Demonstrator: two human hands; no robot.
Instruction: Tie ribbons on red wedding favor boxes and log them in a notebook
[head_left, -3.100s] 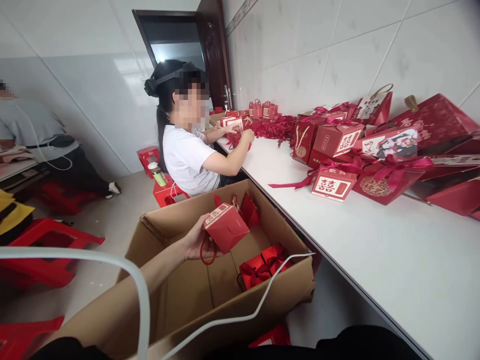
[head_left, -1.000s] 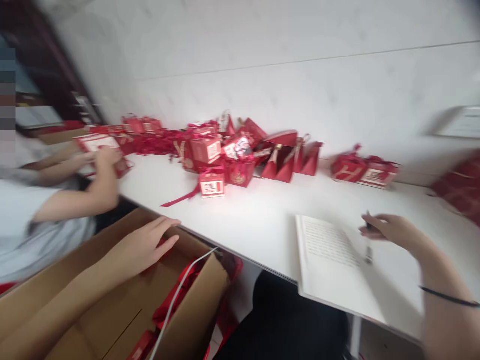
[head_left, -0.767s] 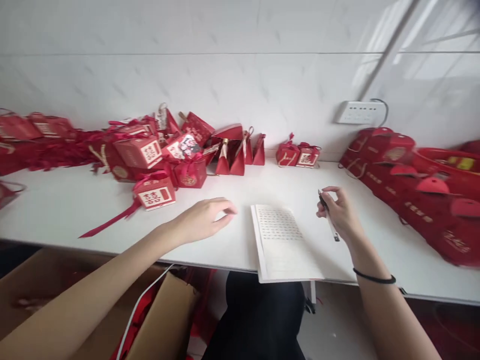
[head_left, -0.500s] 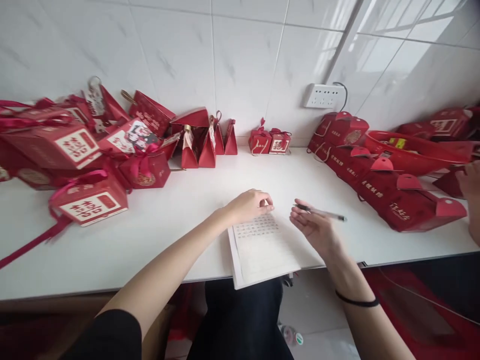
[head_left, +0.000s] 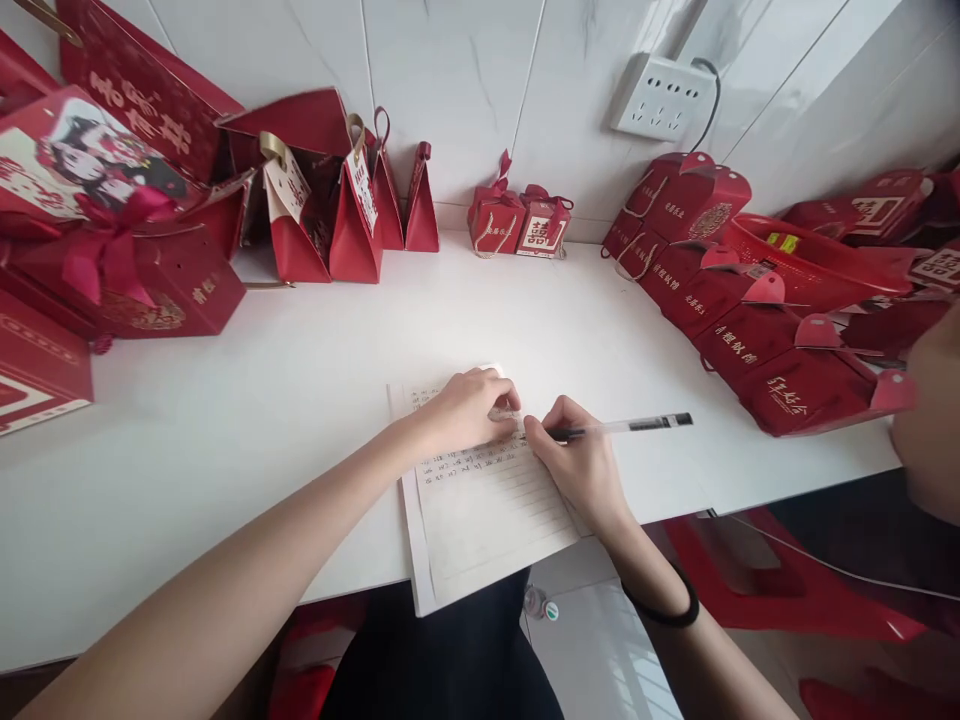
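A lined notebook (head_left: pixel 487 540) with rows of handwriting lies open on the white table, its lower edge jutting past the table's front edge. My left hand (head_left: pixel 469 410) rests on the upper part of the page. Its fingers are loosely curled, with a gap between thumb and forefinger. My right hand (head_left: pixel 585 465) is closed around a clear-barrelled black pen (head_left: pixel 645 424). The pen slants to the right, and its tip is down at the written lines close to my left thumb. Part of the writing is hidden under my left hand.
Red gift boxes (head_left: pixel 172 280) and triangular boxes (head_left: pixel 356 225) crowd the left. Two small boxes (head_left: pixel 544 225) stand by the wall below a power strip (head_left: pixel 664 97). A row of red boxes (head_left: pixel 739 345) and a red basket (head_left: pixel 817 275) fill the right, beside another person's arm (head_left: pixel 930 420).
My right hand has come down onto the page, bringing the pen's tip to the paper. My left hand stays on the notebook. The view has shifted closer and turned.
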